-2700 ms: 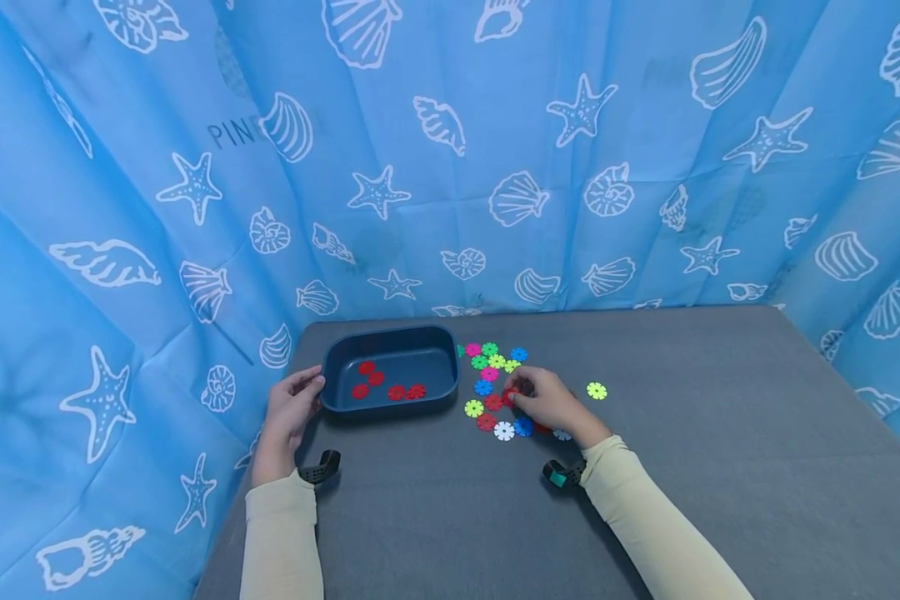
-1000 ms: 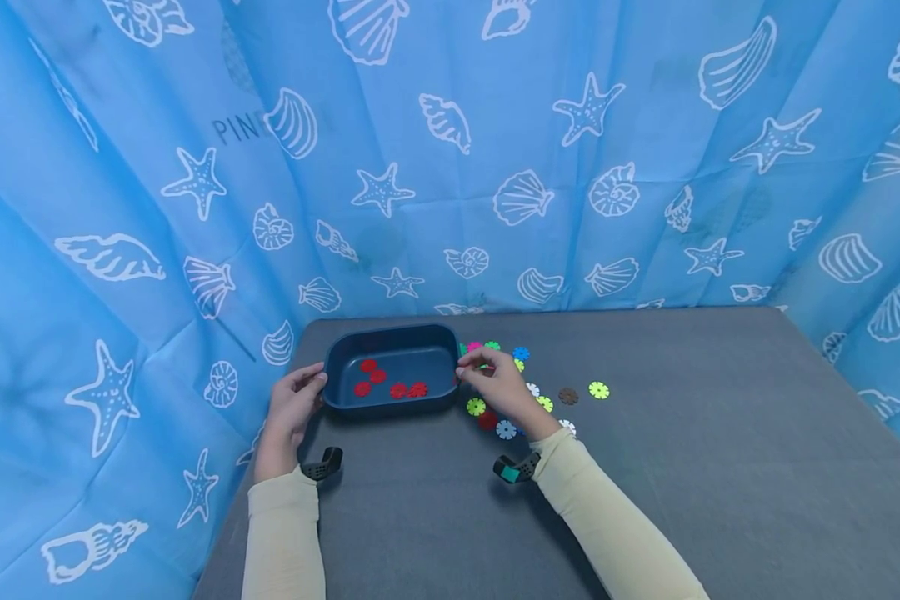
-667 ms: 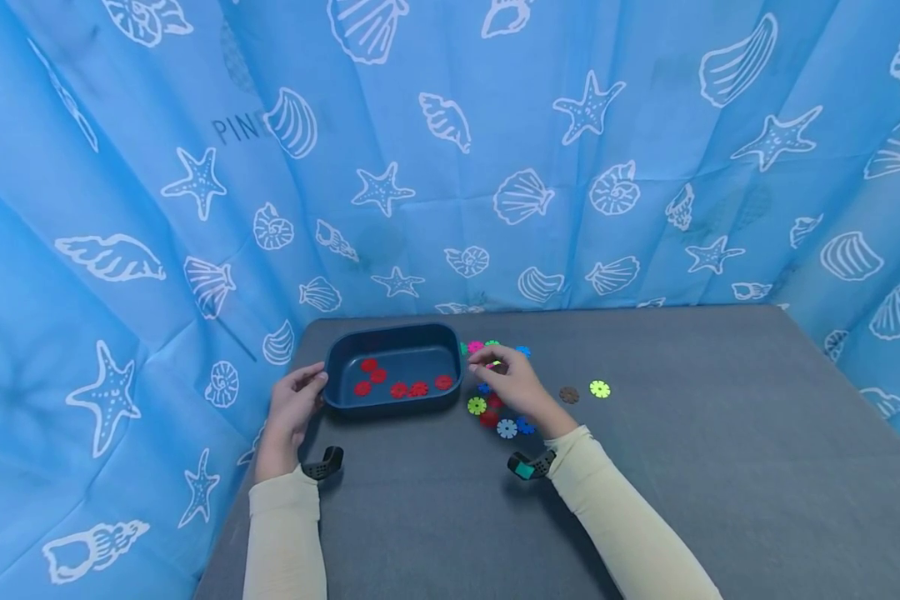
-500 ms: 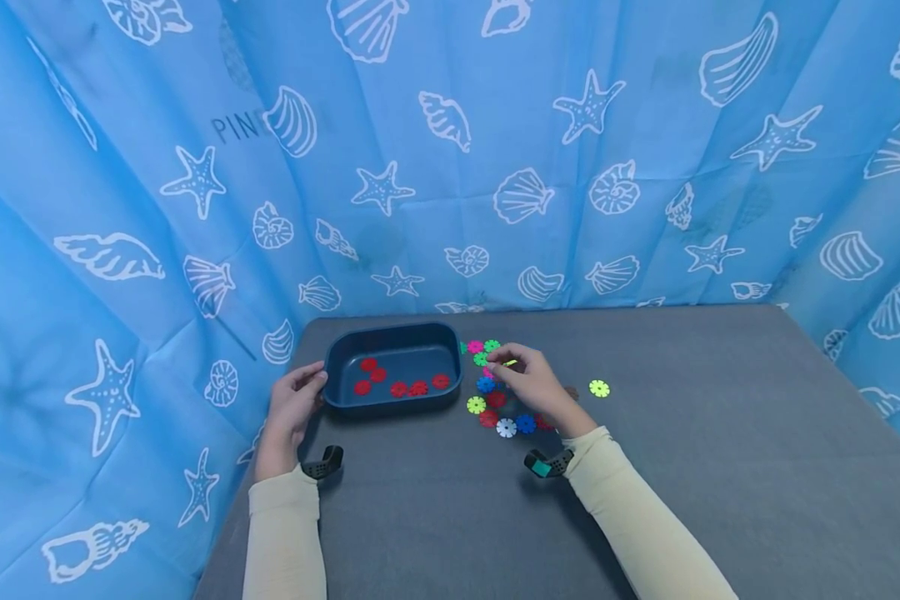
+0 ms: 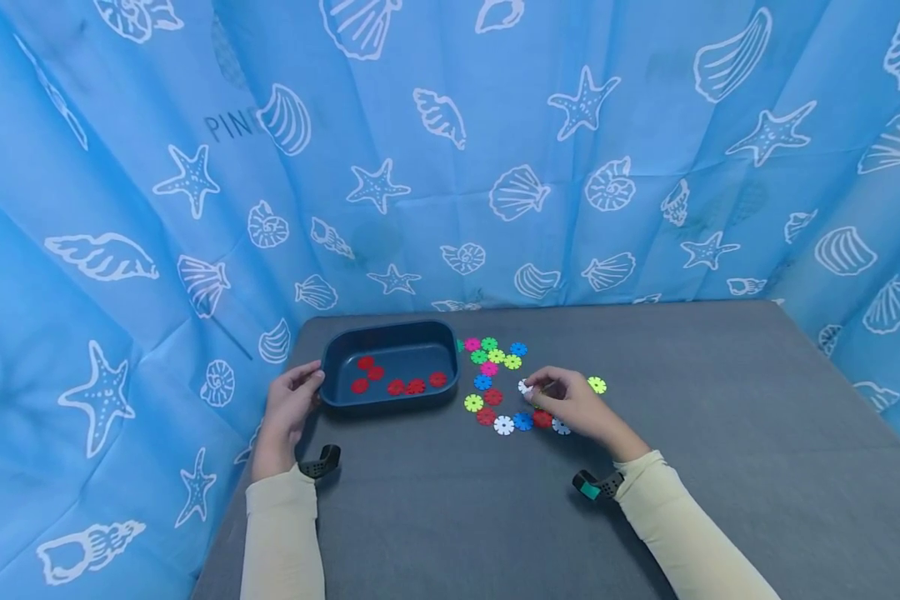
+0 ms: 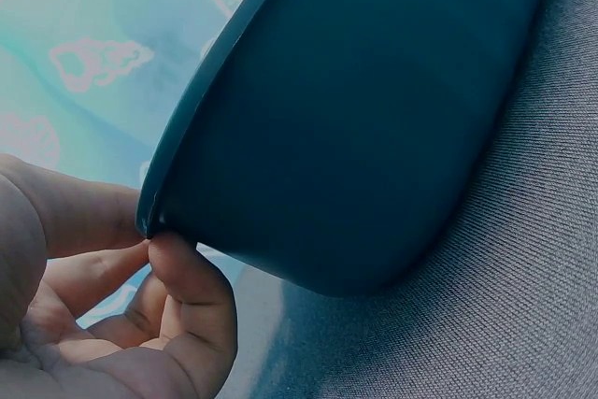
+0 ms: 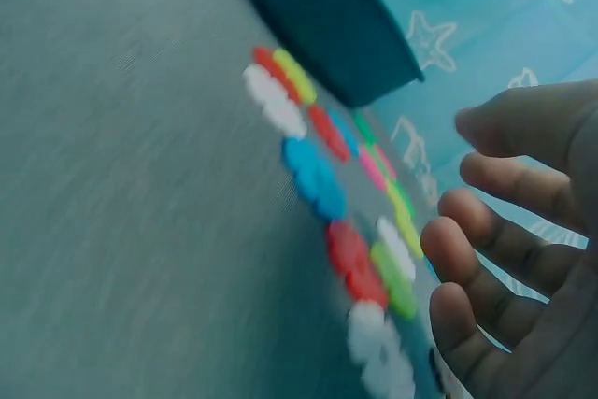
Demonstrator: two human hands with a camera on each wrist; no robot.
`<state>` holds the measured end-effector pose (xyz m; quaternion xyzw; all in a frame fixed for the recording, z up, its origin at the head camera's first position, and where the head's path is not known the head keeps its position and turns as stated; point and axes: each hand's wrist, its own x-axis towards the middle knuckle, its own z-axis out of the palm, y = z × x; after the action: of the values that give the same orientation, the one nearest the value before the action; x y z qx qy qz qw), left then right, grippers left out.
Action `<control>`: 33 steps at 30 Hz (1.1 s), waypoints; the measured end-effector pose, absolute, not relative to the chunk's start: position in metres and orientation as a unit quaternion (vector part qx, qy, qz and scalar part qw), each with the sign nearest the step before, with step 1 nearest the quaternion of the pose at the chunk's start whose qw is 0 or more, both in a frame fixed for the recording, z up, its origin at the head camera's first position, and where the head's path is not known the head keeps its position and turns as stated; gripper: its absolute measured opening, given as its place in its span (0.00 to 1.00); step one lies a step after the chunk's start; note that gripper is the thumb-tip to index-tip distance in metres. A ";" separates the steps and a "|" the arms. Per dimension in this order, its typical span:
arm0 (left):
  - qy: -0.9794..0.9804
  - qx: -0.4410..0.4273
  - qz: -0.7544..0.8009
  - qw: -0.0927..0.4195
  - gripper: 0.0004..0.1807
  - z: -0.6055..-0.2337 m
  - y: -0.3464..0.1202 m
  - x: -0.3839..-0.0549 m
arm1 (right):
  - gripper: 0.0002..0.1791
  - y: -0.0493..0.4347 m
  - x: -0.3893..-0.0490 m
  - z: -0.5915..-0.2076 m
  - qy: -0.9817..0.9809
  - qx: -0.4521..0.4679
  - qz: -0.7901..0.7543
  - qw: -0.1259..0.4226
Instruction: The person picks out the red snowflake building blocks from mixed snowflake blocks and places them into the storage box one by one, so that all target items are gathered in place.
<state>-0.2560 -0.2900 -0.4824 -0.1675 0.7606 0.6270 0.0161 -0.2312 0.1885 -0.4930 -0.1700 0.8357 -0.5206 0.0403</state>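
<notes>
My left hand pinches the left end of a dark blue oblong tub; in the left wrist view the thumb and a fingertip meet at its rim. Several red snowflake-shaped plastic discs lie inside. My right hand hovers over the loose discs to the tub's right, its fingers parted and holding nothing in the right wrist view. Nearest to it are a white disc by the fingertips and a red disc below, the latter also in the right wrist view as a red disc.
Loose discs in green, pink, yellow, blue, red and white spread beside the tub, among them a blue disc. One yellow disc lies apart on the right. A blue shell-print curtain hangs behind the grey table.
My right hand carried a red disc to the tub's right rim and let it go inside. It has since moved back right over the loose discs. The left hand stays on the tub.
</notes>
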 end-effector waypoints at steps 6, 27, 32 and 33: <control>0.759 -0.162 0.630 0.019 0.27 -0.482 -0.291 -0.255 | 0.13 0.202 -0.220 -0.501 0.853 -0.183 -0.487 0.050; 0.760 -0.153 0.631 0.018 0.27 -0.485 -0.293 -0.255 | 0.13 0.203 -0.216 -0.518 0.891 -0.176 -0.419 0.016; 0.761 -0.153 0.630 0.021 0.27 -0.484 -0.293 -0.255 | 0.13 0.203 -0.216 -0.519 0.888 -0.176 -0.425 0.014; 0.761 -0.154 0.629 0.020 0.27 -0.484 -0.293 -0.255 | 0.13 0.203 -0.216 -0.519 0.887 -0.177 -0.426 0.012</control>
<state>-0.2545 -0.2926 -0.4838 -0.1540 0.7615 0.6293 0.0204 -0.2161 0.2028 -0.5194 -0.1765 0.8875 -0.4255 0.0119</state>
